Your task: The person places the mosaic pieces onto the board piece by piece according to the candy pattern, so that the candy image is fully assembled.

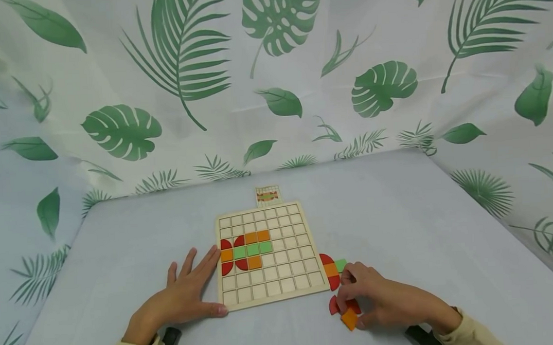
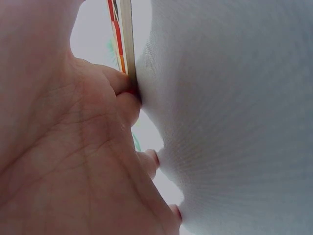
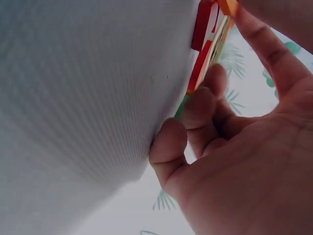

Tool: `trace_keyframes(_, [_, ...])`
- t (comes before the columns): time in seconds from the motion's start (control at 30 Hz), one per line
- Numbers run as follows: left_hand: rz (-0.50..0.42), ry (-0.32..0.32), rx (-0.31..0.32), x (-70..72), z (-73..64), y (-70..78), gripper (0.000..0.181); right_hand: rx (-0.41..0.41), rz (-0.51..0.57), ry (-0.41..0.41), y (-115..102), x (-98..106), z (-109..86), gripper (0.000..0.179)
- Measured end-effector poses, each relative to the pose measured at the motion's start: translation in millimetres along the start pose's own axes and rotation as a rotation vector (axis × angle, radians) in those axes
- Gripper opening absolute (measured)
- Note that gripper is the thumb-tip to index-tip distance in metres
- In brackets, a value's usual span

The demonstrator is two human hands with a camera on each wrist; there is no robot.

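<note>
A square wooden grid board (image 1: 286, 271) lies on the table with red quarter-round, orange and light green tiles set in its left cells. My left hand (image 1: 183, 296) rests flat beside it, fingers spread, with index fingertip and thumb at the board's left edge. The left wrist view shows the board's side (image 2: 128, 44) against my fingers. My right hand (image 1: 386, 297) pinches an orange square tile (image 1: 349, 319) between thumb and index finger, tilted close over loose red pieces (image 1: 334, 305). In the right wrist view this orange tile (image 3: 228, 7) is partly cut off.
Right of the board lie more loose pieces: a red one (image 1: 326, 259), an orange square (image 1: 330, 270) and a green square (image 1: 340, 265). A small pattern card (image 1: 268, 196) touches the board's far edge. A leaf-printed curtain (image 1: 318, 78) stands behind the pale table (image 1: 380, 204).
</note>
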State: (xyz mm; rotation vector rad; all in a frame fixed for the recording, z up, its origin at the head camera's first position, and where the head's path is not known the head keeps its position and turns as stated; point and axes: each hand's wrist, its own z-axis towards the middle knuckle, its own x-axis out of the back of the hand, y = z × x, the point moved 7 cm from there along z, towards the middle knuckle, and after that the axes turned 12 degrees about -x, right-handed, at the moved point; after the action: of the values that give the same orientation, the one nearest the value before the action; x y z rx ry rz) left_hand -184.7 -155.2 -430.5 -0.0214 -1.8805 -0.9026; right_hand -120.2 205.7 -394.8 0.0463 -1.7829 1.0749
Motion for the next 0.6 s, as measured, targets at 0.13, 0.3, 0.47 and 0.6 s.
trace_keyframes(0.13, [-0.003,0.0,-0.005,0.0,-1.0,0.4,0.13,-0.039,0.05,-0.017,1.5,0.5,1.0,0.038])
trace_keyframes(0.3, [-0.004,-0.002,0.003,0.5,-1.8,1.9,0.13,-0.047,0.2,-0.063,5.0,1.1,6.0,0.024])
trace_keyframes(0.47, [-0.02,0.0,0.01,1.2,-1.6,1.8,0.13,-0.119,0.316,-0.103,9.4,5.5,10.9,0.013])
trace_keyframes(0.6, [-0.021,0.001,0.002,1.4,-0.7,2.4,0.13,-0.149,0.313,-0.092,12.4,10.3,15.9,0.01])
